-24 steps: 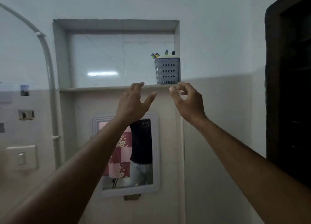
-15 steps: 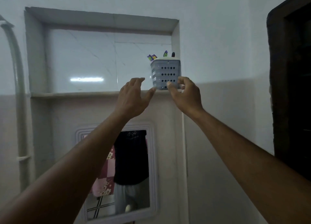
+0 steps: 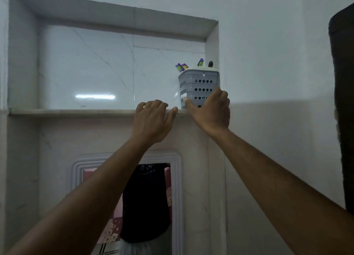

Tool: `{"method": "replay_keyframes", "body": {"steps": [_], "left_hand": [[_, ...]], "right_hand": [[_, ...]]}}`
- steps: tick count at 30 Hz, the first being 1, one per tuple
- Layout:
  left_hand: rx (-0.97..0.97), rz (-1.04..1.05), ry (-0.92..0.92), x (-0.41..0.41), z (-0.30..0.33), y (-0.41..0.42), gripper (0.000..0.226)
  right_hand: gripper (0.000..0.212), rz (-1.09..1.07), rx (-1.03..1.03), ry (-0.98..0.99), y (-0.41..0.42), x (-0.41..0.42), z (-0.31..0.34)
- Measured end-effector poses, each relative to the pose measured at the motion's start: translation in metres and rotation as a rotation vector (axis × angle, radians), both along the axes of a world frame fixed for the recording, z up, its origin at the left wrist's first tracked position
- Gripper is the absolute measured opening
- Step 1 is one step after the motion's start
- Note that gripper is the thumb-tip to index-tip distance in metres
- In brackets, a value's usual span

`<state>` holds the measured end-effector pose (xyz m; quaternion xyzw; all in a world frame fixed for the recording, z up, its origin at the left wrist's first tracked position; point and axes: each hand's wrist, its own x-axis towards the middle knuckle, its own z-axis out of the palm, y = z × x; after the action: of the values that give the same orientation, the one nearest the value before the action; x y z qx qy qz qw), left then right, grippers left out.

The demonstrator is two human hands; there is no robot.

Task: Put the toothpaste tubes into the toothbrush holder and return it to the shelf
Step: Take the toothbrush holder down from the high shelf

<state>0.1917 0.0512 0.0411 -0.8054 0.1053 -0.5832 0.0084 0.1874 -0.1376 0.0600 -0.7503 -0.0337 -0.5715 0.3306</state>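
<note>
A recessed niche in a pale wall forms the shelf (image 3: 76,112), a thin stone ledge backed by glossy marble-veined tiles that catch a bright strip of reflected light. Most of the ledge is bare. At its far right end, tight against the niche's side wall, stands the toothbrush holder (image 3: 199,86), a grey perforated tub with a white rim, upright on the ledge. Brush heads (image 3: 181,66) in purple and green poke up above the rim.

The right hand (image 3: 209,111) is wrapped on the lower part of the holder, thumb on its left face and fingers across the front, covering the base and the spot where it meets the ledge. The left hand (image 3: 153,118) is loosely spread and holds nothing, its fingertips curled over the front lip of the shelf just left of the holder.

No toothpaste tubes can be made out; the holder's inside is hidden by its rim. Below the shelf a white-framed mirror (image 3: 178,187) is largely blocked by the left forearm and cut off at the bottom edge, showing dark clothing and pink floral fabric. A dark door frame (image 3: 342,101) is cropped at the right edge.

To the holder's left the ledge lies open; to its right the niche wall closes in at once.
</note>
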Motion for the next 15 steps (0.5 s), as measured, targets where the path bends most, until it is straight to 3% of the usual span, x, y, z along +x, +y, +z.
{"method": "replay_keyframes", "body": {"steps": [9, 15], "left_hand": [[0.031, 0.013, -0.023, 0.000, 0.002, 0.014, 0.054], [-0.007, 0.012, 0.025, 0.000, 0.002, 0.013, 0.058]], "right_hand": [[0.113, 0.034, 0.060, 0.054, 0.005, 0.006, 0.017], [0.136, 0.192, 0.126, 0.051, 0.009, 0.007, 0.029]]}}
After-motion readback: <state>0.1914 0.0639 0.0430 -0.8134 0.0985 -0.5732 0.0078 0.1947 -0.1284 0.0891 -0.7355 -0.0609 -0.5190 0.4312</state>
